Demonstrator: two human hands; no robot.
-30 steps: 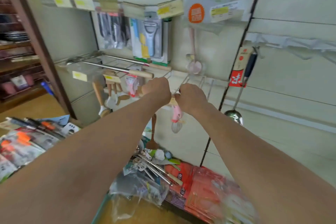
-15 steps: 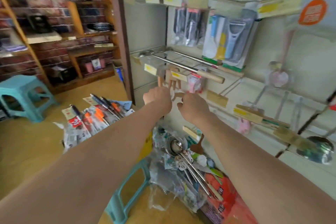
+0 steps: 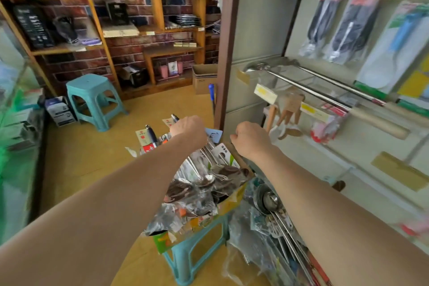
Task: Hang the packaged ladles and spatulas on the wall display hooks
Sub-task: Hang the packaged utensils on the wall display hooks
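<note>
Brick shelving [image 3: 130, 32] sits far left; wall display [image 3: 260, 37] rises on the right. Both hands hover over the packaged ladles [image 3: 209, 169], heaped in a box [image 3: 232, 202] on the near stool [image 3: 192, 255] for easy picking. Left hand [image 3: 188, 130], right hand [image 3: 251, 139]: knuckles up, fingers hidden, so I cannot tell any grip.

The tan floor [image 3: 92, 158] carried most of it. At lower centre a teal stool [image 3: 192, 255] stood on it, with an open cardboard box [image 3: 232, 202] on its seat, crammed with packaged ladles [image 3: 204, 176]. Just right of that stool, a heap of bagged ladles [image 3: 276, 216] lay on the floor at the foot of the wall. Beyond the box, more carded utensils [image 3: 147, 140] lay flat on the floor. At middle left stood a second teal stool [image 3: 90, 90] with a small white carton [image 3: 59, 110] beside it. A brown carton [image 3: 204, 79] sat further back by the post [image 3: 226, 42].
</note>
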